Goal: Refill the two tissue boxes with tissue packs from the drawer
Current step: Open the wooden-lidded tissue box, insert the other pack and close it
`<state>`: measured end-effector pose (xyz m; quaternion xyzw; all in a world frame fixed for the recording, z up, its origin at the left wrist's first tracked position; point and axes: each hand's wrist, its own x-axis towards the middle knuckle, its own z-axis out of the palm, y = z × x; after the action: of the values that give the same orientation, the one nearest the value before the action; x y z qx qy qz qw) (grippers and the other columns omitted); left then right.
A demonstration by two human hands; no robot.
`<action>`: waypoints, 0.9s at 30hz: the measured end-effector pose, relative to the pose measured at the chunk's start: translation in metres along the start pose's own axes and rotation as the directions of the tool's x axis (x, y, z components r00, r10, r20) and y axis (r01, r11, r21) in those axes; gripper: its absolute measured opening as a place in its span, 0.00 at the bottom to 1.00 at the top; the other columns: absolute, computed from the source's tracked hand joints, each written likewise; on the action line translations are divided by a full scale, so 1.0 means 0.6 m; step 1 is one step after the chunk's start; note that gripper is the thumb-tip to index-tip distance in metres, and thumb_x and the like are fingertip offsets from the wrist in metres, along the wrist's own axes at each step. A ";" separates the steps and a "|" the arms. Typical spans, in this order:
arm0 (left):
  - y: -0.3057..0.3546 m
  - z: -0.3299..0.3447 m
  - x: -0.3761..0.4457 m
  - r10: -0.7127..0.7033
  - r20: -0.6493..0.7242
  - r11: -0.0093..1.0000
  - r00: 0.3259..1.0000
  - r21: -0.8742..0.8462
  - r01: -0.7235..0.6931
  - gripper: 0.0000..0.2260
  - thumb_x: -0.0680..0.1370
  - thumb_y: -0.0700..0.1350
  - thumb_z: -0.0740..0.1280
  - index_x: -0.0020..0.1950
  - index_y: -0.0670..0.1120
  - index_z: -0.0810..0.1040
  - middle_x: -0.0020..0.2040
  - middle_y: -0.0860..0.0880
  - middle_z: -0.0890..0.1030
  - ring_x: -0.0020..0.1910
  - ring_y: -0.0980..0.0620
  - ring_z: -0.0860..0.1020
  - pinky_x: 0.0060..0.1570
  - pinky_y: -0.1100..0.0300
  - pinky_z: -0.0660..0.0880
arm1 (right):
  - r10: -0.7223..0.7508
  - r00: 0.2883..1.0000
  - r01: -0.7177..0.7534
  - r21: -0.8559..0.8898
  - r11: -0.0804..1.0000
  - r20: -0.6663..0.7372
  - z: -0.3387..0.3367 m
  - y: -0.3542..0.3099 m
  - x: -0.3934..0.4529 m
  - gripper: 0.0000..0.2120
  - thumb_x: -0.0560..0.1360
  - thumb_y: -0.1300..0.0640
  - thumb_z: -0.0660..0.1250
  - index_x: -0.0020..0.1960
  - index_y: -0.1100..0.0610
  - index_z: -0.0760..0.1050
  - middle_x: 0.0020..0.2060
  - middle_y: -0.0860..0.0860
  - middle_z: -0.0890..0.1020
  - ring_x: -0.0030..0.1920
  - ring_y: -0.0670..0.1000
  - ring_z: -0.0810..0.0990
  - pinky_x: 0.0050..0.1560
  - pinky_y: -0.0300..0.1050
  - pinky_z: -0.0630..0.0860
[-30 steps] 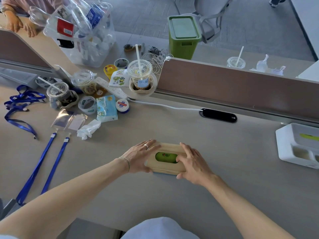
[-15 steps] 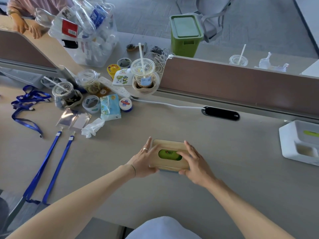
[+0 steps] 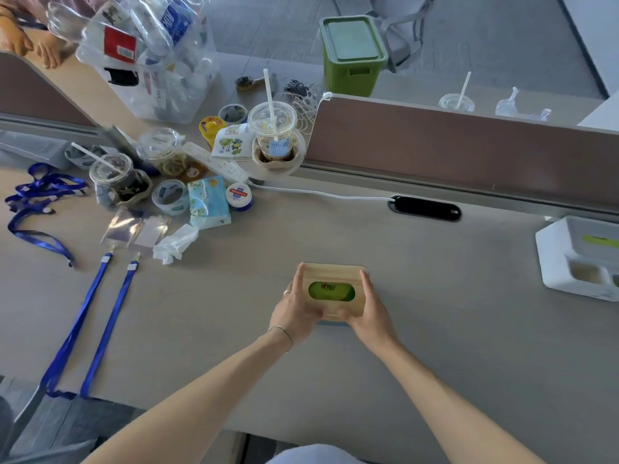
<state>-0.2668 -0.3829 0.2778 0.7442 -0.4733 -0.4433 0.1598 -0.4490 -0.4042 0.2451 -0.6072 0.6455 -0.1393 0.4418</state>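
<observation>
A tissue box with a light wooden lid (image 3: 330, 273) sits on the desk in front of me. Through the lid's oval slot a green tissue pack (image 3: 331, 291) shows. My left hand (image 3: 294, 311) grips the box's left end and my right hand (image 3: 368, 313) grips its right end, thumbs along the near edge. A second box, white with open compartments (image 3: 556, 259), stands at the desk's right edge with a green pack (image 3: 601, 241) visible inside. No drawer is in view.
Clutter fills the desk's back left: drink cups (image 3: 273, 135), tape rolls (image 3: 170, 197), a blue tissue packet (image 3: 209, 202), a crumpled tissue (image 3: 176, 244), a power strip (image 3: 217, 161). Blue lanyards (image 3: 85, 326) lie at the left. A brown partition (image 3: 462, 145) runs along the back, above a black cable port (image 3: 424, 208).
Both hands have shifted from lying over the lid to gripping the box's two ends. The box now sits a little farther from me on the desk.
</observation>
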 end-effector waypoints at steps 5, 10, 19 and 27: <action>0.026 0.011 -0.013 0.037 0.013 0.999 0.999 0.023 -0.037 0.38 0.73 0.49 0.68 0.74 0.66 0.48 0.60 0.49 0.72 0.49 0.44 0.78 0.48 0.50 0.79 | 0.012 0.999 -0.012 -0.013 1.000 -0.034 -0.023 0.006 -0.003 0.52 0.69 0.47 0.78 0.81 0.45 0.48 0.76 0.51 0.67 0.72 0.54 0.70 0.68 0.51 0.71; 0.085 0.047 -0.022 0.109 0.010 0.992 0.994 0.068 -0.109 0.37 0.73 0.48 0.69 0.71 0.65 0.47 0.56 0.54 0.66 0.47 0.46 0.76 0.50 0.49 0.79 | 0.024 0.995 -0.032 -0.085 0.996 -0.096 -0.080 0.028 -0.017 0.50 0.69 0.47 0.77 0.81 0.46 0.49 0.70 0.54 0.71 0.68 0.57 0.73 0.62 0.50 0.73; 0.249 0.192 -0.006 0.186 0.048 0.979 0.981 0.079 -0.189 0.38 0.70 0.49 0.69 0.73 0.66 0.50 0.57 0.50 0.71 0.45 0.43 0.79 0.46 0.46 0.80 | 0.054 0.979 -0.067 -0.059 0.996 -0.199 -0.261 0.130 -0.004 0.51 0.67 0.46 0.78 0.81 0.45 0.51 0.71 0.53 0.72 0.67 0.56 0.74 0.62 0.54 0.75; 0.390 0.351 0.041 0.232 0.076 0.962 0.970 0.126 -0.241 0.39 0.69 0.51 0.73 0.72 0.65 0.53 0.58 0.52 0.74 0.52 0.45 0.77 0.47 0.46 0.80 | 0.089 0.977 -0.095 -0.020 0.995 -0.196 -0.426 0.256 0.042 0.52 0.66 0.47 0.80 0.81 0.49 0.53 0.71 0.54 0.71 0.68 0.56 0.73 0.64 0.54 0.74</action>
<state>-0.5653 -0.4825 0.3024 0.6777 -0.5921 -0.4106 0.1470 -0.7365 -0.4840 0.2710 -0.5666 0.7150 -0.1679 0.3736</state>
